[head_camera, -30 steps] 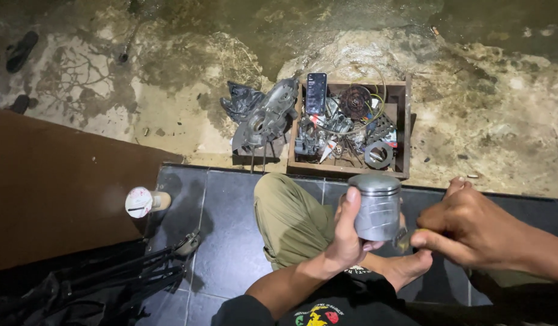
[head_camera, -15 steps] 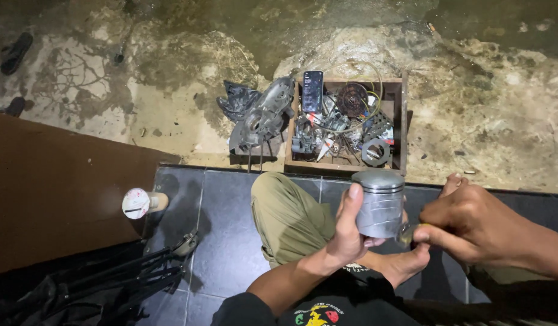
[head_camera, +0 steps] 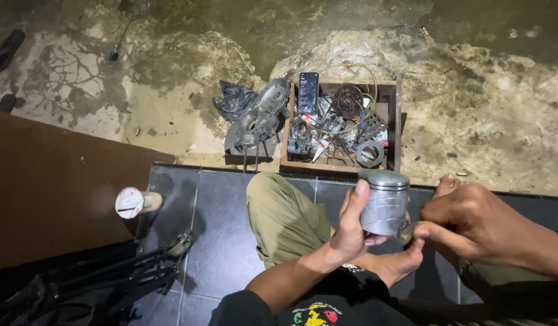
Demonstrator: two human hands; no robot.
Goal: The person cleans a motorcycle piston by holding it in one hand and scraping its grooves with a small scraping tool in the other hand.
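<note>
Piston [head_camera: 384, 202] between both hands, crate of parts [head_camera: 341, 124] beyond, engine cover [head_camera: 256, 118] left of crate.

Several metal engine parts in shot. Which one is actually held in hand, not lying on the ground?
The silver piston, gripped upright by the left hand. The grey engine cover and the ring-shaped part in the wooden box lie untouched.

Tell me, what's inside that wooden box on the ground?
The wooden box holds a heap of metal engine parts: a dark round toothed piece, a grey ring, thin wire loops and a dark phone standing at the back. Whatever lies beneath the heap is covered.
</note>
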